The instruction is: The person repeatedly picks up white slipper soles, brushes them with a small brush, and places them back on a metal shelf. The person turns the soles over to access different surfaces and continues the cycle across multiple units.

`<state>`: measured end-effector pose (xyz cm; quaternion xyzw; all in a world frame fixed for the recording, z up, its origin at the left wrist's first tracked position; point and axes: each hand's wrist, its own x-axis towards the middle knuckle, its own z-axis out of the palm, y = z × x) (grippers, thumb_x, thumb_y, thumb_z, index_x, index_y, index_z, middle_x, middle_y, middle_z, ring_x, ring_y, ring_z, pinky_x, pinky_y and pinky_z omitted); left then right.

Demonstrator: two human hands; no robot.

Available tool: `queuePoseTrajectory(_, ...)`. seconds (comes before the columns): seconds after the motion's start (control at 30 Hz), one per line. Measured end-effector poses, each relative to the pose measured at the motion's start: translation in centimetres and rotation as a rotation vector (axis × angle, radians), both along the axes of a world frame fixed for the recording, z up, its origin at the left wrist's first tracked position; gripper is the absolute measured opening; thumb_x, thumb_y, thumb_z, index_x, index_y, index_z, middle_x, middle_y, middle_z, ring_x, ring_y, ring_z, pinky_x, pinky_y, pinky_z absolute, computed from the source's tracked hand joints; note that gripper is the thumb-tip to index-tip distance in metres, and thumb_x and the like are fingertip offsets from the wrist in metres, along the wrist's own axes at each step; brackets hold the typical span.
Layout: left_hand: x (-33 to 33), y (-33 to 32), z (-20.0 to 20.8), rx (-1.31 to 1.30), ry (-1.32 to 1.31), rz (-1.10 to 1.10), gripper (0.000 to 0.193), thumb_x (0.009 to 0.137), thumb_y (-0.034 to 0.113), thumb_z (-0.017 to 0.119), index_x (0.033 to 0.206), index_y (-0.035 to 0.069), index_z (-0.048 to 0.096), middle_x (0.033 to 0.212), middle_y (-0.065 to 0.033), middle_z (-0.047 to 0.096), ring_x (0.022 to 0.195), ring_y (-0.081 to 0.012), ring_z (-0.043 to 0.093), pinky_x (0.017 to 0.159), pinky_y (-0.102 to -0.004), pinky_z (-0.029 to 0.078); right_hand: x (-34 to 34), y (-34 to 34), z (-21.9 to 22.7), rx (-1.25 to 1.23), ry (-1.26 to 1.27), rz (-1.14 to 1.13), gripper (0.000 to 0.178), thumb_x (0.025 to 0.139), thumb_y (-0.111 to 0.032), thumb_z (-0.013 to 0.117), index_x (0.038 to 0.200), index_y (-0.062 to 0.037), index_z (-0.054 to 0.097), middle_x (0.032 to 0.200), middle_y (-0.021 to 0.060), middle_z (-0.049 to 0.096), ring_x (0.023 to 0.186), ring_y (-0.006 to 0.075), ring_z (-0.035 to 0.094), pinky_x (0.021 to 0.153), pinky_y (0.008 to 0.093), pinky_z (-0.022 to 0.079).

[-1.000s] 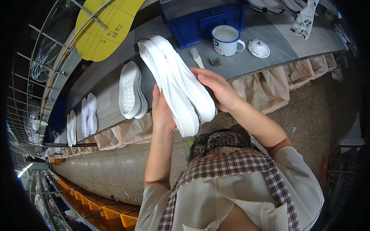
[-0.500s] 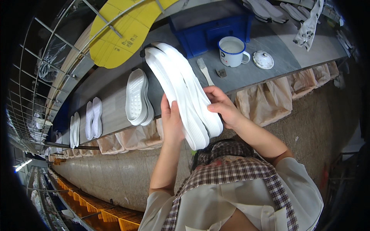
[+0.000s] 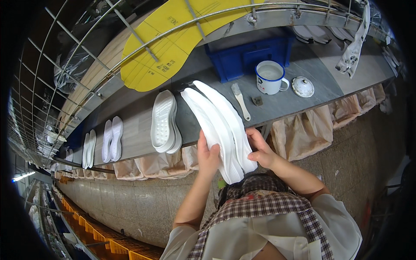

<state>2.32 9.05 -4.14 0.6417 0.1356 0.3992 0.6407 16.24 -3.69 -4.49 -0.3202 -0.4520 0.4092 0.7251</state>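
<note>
Both my hands hold a pair of white shoe soles [image 3: 220, 125] side by side, just over the bench's near edge. My left hand [image 3: 209, 156] grips the left sole's outer side, its thumb lying on the sidewall. On the other side my right hand [image 3: 261, 149] presses the right sole, thumb near the heel. The soles' far ends reach over the grey bench [image 3: 268, 113]. To their left rests another pair of white soles [image 3: 163, 123], dimpled inside. A white-handled brush [image 3: 241, 102] lies to the right, beside a small dark block [image 3: 257, 101].
Behind stand a blue bin [image 3: 253, 57], a blue-rimmed white enamel mug [image 3: 269, 79] and its lid [image 3: 303, 87]. More soles [image 3: 112, 138] line the bench leftward. A wire rack [image 3: 99, 95] with a yellow foot-shaped template [image 3: 160, 54] overhangs it. Beige cloth bags [image 3: 303, 133] hang below the front edge.
The soles have come lower and closer to me in my hands, tilting a little so their sidewalls show more. My view has shifted, and the whole brush now shows.
</note>
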Motion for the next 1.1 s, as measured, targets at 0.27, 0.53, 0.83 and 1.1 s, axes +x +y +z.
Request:
queuePoseTrajectory(0.27,0.9,-0.9,1.8,-0.024,-0.010,0.024,0.060,0.088,-0.001,0.043,0.144,-0.001,0.023,0.132,-0.0146,0.046,0.119,-0.0225,0.048,0.101,-0.0352,0.038,0.4,0.2,0.6,0.128,-0.147,-0.089,0.056,0.078,-0.024,0.063,0.123,-0.0017,0.041,0.148,0.0230,0.026,0.135,0.0312,0.030,0.109,0.0436,0.024)
queuePoseTrajectory(0.53,1.1,1.9,0.5,-0.920,-0.455,-0.504,0.051,0.094,0.041,0.044,0.128,0.002,0.047,0.123,-0.0174,0.056,0.109,-0.0311,0.058,0.093,-0.0442,0.050,0.5,-0.2,5.3,0.009,-0.703,-0.200,0.055,0.095,-0.044,0.044,0.129,-0.0013,0.052,0.145,0.0198,0.037,0.128,0.0298,0.039,0.107,0.0405,0.027)
queuePoseTrajectory(0.83,1.3,-0.1,1.3,-0.726,-0.217,-0.419,0.027,0.091,0.029,0.058,0.104,0.005,0.056,0.098,-0.0075,0.058,0.088,-0.0232,0.058,0.079,-0.0331,0.050,-1.1,0.2,6.3,0.031,-0.363,-0.036,0.054,0.102,-0.039,0.028,0.134,0.0010,0.044,0.144,0.0155,0.039,0.133,0.0262,0.035,0.109,0.0387,0.027)
queuePoseTrajectory(1.1,1.4,1.0,1.3,-0.984,-0.425,-0.562,0.039,0.095,0.037,0.046,0.113,0.003,0.053,0.107,-0.0123,0.059,0.096,-0.0263,0.060,0.084,-0.0366,0.052,-1.9,-0.3,7.9,-0.081,-0.528,-0.128,0.055,0.091,-0.029,0.057,0.134,0.0003,0.042,0.145,0.0191,0.036,0.133,0.0307,0.036,0.108,0.0416,0.029)
